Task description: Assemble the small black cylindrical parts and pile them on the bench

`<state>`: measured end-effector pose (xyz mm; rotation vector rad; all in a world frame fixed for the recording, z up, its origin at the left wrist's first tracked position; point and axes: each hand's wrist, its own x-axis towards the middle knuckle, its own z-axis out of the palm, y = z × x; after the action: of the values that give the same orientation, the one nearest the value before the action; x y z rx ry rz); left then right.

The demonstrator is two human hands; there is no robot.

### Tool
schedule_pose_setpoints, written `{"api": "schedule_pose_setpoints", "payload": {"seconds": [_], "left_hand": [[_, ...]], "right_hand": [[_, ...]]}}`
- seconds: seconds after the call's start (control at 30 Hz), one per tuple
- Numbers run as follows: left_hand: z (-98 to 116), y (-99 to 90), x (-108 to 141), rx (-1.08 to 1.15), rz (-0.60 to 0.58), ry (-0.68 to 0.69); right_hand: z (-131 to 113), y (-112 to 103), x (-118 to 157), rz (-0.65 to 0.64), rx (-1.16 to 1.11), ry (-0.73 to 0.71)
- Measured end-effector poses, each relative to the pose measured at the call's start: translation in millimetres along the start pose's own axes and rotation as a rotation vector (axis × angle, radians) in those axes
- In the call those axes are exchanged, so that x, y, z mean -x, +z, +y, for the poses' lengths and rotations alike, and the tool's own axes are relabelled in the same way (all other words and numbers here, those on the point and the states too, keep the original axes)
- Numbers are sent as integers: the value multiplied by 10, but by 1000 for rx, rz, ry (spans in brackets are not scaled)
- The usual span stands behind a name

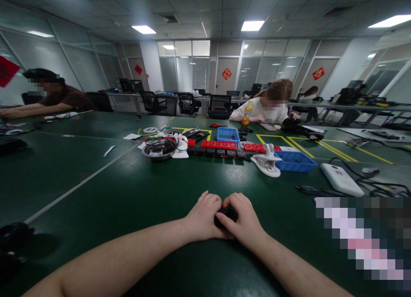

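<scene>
My left hand [205, 216] and my right hand [242, 215] meet low in the middle of the view, over the green table [154, 190]. Between them is a small dark round object [230, 213], mostly covered by my fingers. Both hands are curled round it, the right thumb lying across its near side. What the object is cannot be made out. Beyond the hands stretches a row of red and black blocks [223, 145].
A metal bowl of cables [159, 151], a white stand [180, 147], a white clamp [267, 164] and a blue bin [294, 161] stand beyond my hands. A white device [341, 180] with cables is at right, black coils [14, 237] at left. People sit across the table.
</scene>
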<state>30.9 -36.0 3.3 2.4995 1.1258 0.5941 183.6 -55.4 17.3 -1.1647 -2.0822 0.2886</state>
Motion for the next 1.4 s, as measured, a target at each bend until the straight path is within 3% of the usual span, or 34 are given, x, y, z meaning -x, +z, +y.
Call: {"api": "schedule_pose_setpoints", "payload": {"seconds": [0.23, 0.4, 0.77, 1.03, 1.2, 1.4], "left_hand": [[-44, -77, -29, 78, -32, 71], [-119, -154, -50, 166, -143, 153], [-149, -149, -60, 92, -185, 160], [-41, -103, -3, 50, -90, 69], [28, -48, 16, -29, -8, 9], [44, -26, 18, -74, 8, -30]], "right_hand": [[-4, -17, -18, -9, -45, -52], [-32, -56, -4, -51, -177, -166], [-85, -98, 20, -49, -244, -308], [-13, -8, 34, 87, -93, -62], [9, 28, 30, 68, -34, -20], [-2, 24, 16, 7, -2, -19]]}}
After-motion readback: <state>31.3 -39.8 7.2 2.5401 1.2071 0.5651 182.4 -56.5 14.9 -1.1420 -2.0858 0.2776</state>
